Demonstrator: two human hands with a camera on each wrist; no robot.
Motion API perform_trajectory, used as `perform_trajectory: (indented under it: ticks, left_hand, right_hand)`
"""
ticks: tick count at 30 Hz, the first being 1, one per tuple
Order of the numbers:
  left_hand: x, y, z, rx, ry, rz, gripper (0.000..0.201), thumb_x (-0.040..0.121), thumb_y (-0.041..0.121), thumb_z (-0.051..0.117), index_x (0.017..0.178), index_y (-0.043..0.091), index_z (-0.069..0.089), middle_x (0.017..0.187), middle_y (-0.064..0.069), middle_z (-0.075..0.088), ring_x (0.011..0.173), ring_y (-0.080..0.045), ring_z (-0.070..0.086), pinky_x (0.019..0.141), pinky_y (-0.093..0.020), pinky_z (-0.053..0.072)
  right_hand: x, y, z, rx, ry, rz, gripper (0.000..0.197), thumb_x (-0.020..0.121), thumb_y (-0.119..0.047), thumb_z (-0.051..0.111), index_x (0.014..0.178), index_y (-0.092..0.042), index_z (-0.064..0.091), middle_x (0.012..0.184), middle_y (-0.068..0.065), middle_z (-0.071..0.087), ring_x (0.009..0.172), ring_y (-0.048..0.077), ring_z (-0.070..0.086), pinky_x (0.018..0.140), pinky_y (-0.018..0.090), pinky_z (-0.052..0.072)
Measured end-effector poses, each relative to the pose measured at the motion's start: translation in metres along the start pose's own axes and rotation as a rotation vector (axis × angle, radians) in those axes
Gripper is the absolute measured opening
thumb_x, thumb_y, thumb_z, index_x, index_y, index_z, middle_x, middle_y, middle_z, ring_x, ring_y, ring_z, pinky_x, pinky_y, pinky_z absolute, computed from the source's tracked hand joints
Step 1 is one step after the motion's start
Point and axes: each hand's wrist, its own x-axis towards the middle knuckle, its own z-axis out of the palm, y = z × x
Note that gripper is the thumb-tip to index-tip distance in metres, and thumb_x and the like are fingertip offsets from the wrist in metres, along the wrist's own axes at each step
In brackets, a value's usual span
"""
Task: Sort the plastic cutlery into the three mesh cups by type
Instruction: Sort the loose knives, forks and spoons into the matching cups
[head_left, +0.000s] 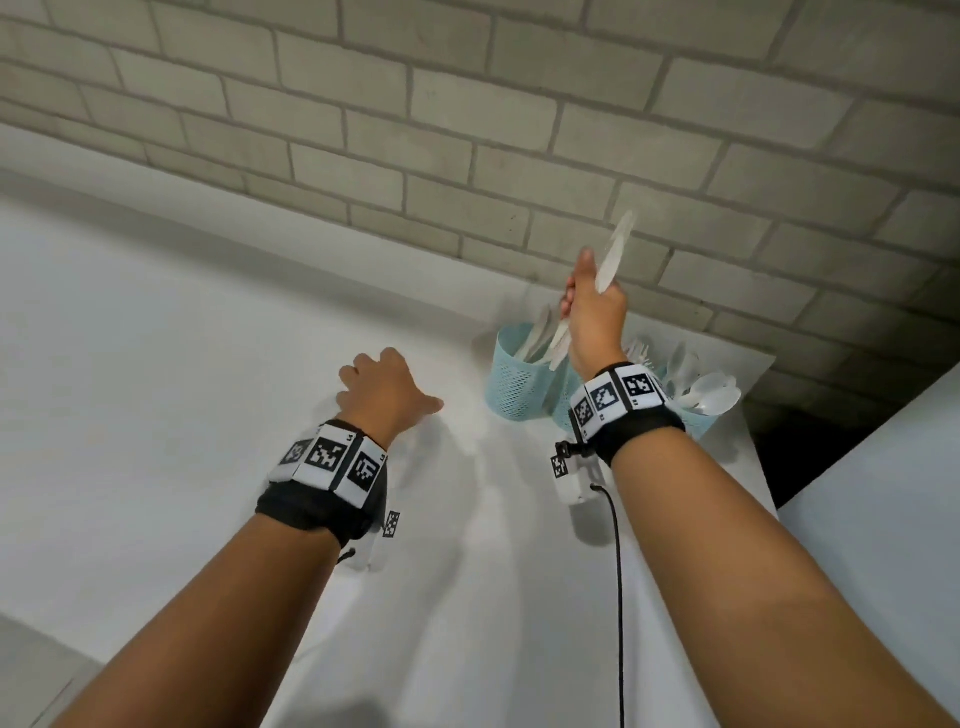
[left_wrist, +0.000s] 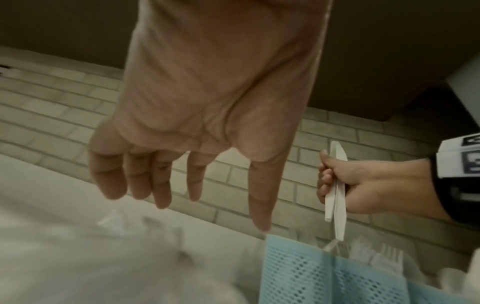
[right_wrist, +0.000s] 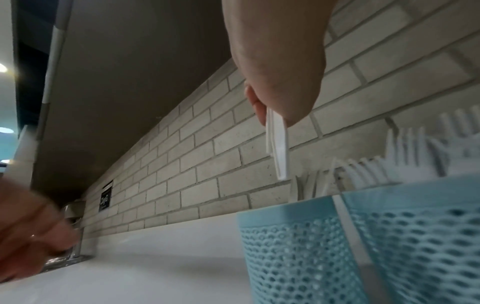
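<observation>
My right hand (head_left: 577, 297) grips two white plastic knives (head_left: 614, 251), blades up and handles down, held just above the left mesh cup (head_left: 511, 382). That pale blue cup holds other knives. The middle cup, mostly hidden behind my right wrist, holds forks (head_left: 641, 352); the right cup holds spoons (head_left: 702, 391). In the right wrist view the knife handles (right_wrist: 279, 152) hang above the cup rim (right_wrist: 285, 207), with forks (right_wrist: 405, 158) behind. My left hand (head_left: 366, 376) hovers over the white counter with relaxed fingers (left_wrist: 161, 185), holding nothing.
The three cups stand at the back right of the white counter (head_left: 208, 364), against a grey brick wall (head_left: 467, 130). The counter ends just right of the cups, with a dark gap (head_left: 789, 457) beside it. A black cable (head_left: 619, 571) hangs from my right wrist.
</observation>
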Motion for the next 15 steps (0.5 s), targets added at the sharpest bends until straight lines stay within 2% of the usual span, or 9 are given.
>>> perform_trajectory:
  ticks: [4,8,11,13,15]
  left_hand:
    - [-0.001,-0.028,-0.002,0.064,-0.016,-0.108,0.087,0.072,0.048,0.074,0.135,0.007,0.029,0.134,-0.016,0.035,0.126,-0.032,0.033,0.1,-0.041,0.036]
    - [0.004,-0.048,0.003,0.073,-0.044,-0.143,0.099,0.064,0.055,0.077,0.134,0.003,0.03,0.131,-0.015,0.041,0.124,-0.031,0.041,0.1,-0.039,0.038]
    - [0.006,-0.054,0.008,0.074,-0.08,-0.138,0.092,0.061,0.063,0.073,0.127,0.007,0.042,0.124,-0.01,0.052,0.118,-0.03,0.049,0.097,-0.038,0.041]
    - [0.007,-0.054,0.01,0.092,-0.102,-0.127,0.079,0.062,0.063,0.072,0.117,0.01,0.053,0.115,-0.009,0.059,0.11,-0.03,0.054,0.094,-0.039,0.045]
    - [0.007,-0.054,0.012,0.114,-0.103,-0.114,0.067,0.067,0.059,0.071,0.113,0.012,0.056,0.111,-0.009,0.061,0.106,-0.029,0.056,0.093,-0.042,0.047]
  right_hand:
    - [0.015,0.01,0.02,0.109,0.087,-0.032,0.037,0.093,-0.033,0.057,0.062,-0.015,0.047,0.054,-0.002,0.045,0.04,0.007,0.036,0.044,0.021,0.034]
    - [0.024,0.028,0.028,0.069,0.124,-0.035,0.034,0.091,-0.033,0.061,0.062,-0.017,0.051,0.053,-0.003,0.05,0.04,0.007,0.042,0.052,0.025,0.04]
    - [0.025,0.044,0.029,0.039,0.123,-0.011,0.027,0.09,-0.028,0.062,0.066,-0.017,0.056,0.057,0.0,0.053,0.044,0.008,0.046,0.052,0.022,0.043]
    - [0.025,0.054,0.027,-0.039,0.116,-0.015,0.025,0.09,-0.026,0.062,0.067,-0.017,0.055,0.058,0.0,0.056,0.049,0.009,0.052,0.06,0.023,0.048]
    - [0.026,0.062,0.026,-0.118,0.102,-0.031,0.026,0.089,-0.022,0.063,0.066,-0.018,0.051,0.061,0.002,0.059,0.057,0.011,0.057,0.071,0.027,0.049]
